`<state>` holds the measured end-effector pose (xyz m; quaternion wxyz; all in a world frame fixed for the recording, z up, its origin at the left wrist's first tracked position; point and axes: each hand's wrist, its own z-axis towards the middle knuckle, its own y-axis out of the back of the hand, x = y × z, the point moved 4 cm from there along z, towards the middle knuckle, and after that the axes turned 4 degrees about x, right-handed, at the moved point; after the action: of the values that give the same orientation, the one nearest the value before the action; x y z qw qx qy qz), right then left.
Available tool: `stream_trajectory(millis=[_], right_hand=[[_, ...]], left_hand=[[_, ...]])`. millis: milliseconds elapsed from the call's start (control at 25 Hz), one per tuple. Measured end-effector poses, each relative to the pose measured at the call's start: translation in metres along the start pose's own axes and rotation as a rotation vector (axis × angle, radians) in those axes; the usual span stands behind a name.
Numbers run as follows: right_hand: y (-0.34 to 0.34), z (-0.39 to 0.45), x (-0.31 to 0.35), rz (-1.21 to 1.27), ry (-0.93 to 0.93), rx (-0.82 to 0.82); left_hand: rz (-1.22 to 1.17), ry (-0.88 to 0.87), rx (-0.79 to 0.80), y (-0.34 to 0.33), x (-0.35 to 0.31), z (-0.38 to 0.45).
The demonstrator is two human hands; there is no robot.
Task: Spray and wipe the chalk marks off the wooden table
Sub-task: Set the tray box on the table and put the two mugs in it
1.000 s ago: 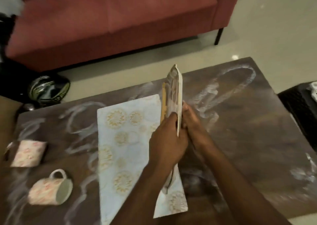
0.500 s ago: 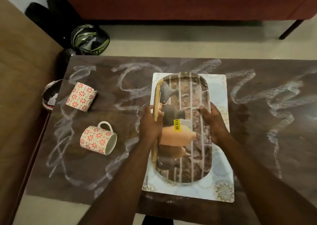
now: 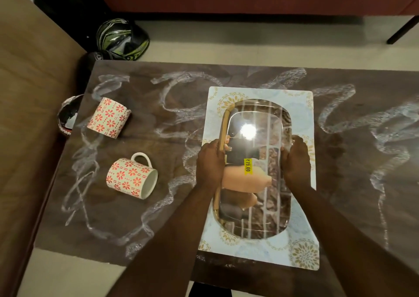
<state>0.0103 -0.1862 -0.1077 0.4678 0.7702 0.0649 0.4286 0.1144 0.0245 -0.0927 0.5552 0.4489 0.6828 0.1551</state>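
Two cups (image 3: 108, 117) lie tipped over on the left of the chalky table (image 3: 158, 206), then the left hand (image 3: 209, 164) and right hand (image 3: 295, 160) grip a shiny tray (image 3: 256, 183), maybe still wrapped, over a mat (image 3: 303, 247), so clearing comes before spraying.

table (image 3: 362, 160) right end: cut off | tray (image 3: 254, 217) edges: under hands | bowl (image 3: 68, 115): half-hidden

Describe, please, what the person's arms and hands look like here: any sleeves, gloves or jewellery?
Both forearms are bare as far as the picture shows, with no sleeve edge in view. The left hand and the right hand wear no gloves; no watch, bracelet or ring is visible on either. Nails are too small to judge.
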Motion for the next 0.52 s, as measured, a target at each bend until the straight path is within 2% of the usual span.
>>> stream_trajectory(millis=[120,160,280,360,400,480,520], right_hand=[[0.014,-0.01,0.026,-0.231,0.067,-0.215],[0.016,-0.014,0.047,-0.221,0.111,-0.248],[0.001,-0.024,0.142,0.023,0.405,-0.113],[-0.024,-0.033,0.222,0.128,0.614,0.044],[-0.039,-0.038,0.263,0.115,0.698,0.127],[-0.079,-0.045,0.335,-0.067,0.872,0.273],[-0.103,-0.05,0.371,-0.197,1.001,0.336]], left_hand=[[0.021,-0.028,0.035,0.005,-0.011,-0.008],[0.021,-0.044,0.014,0.014,-0.016,-0.009],[0.076,-0.157,-0.052,0.055,-0.021,-0.022],[0.267,-0.224,-0.099,0.09,-0.004,-0.031],[0.404,-0.245,-0.051,0.108,0.002,-0.037],[0.703,-0.246,0.231,0.135,0.01,-0.044],[0.768,-0.266,0.376,0.148,0.025,-0.046]])
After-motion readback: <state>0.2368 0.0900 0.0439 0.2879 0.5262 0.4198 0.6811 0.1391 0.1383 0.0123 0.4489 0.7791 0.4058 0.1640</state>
